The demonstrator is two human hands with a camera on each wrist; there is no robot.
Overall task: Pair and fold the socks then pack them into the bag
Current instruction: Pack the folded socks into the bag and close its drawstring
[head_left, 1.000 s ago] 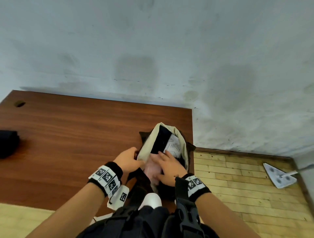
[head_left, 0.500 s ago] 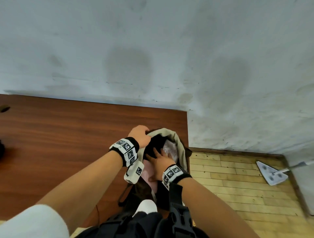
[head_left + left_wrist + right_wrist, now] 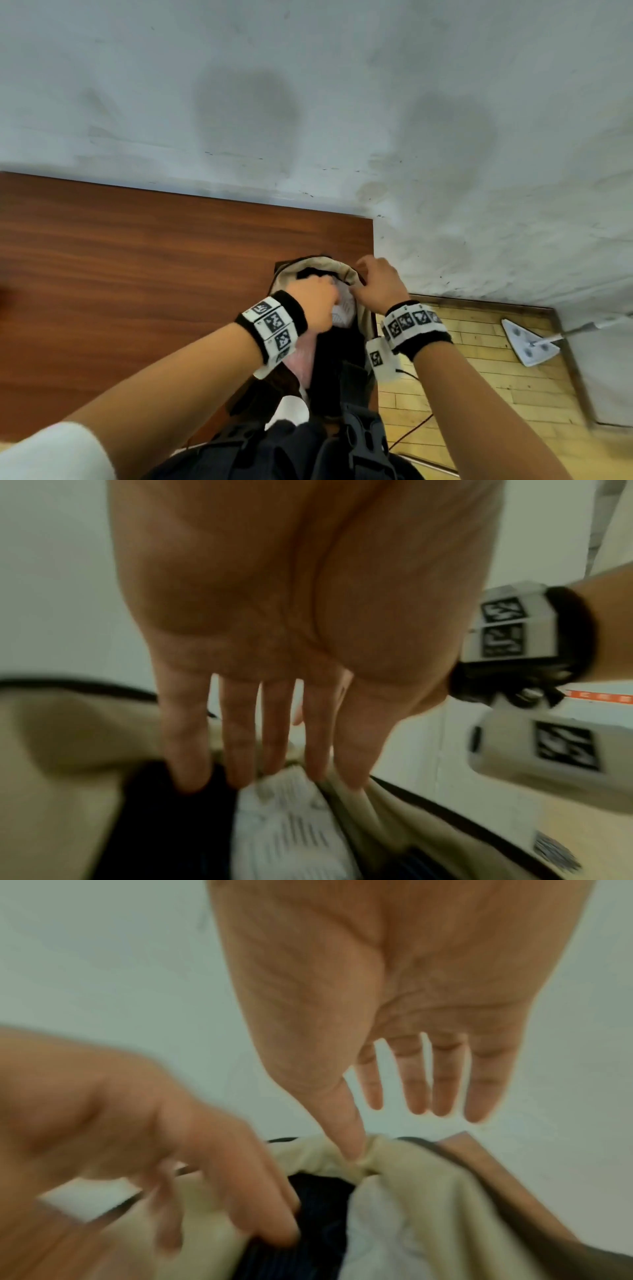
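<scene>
Both hands, left hand (image 3: 313, 301) and right hand (image 3: 378, 286), at the open bag (image 3: 337, 269) on the wooden table (image 3: 154, 274)
</scene>
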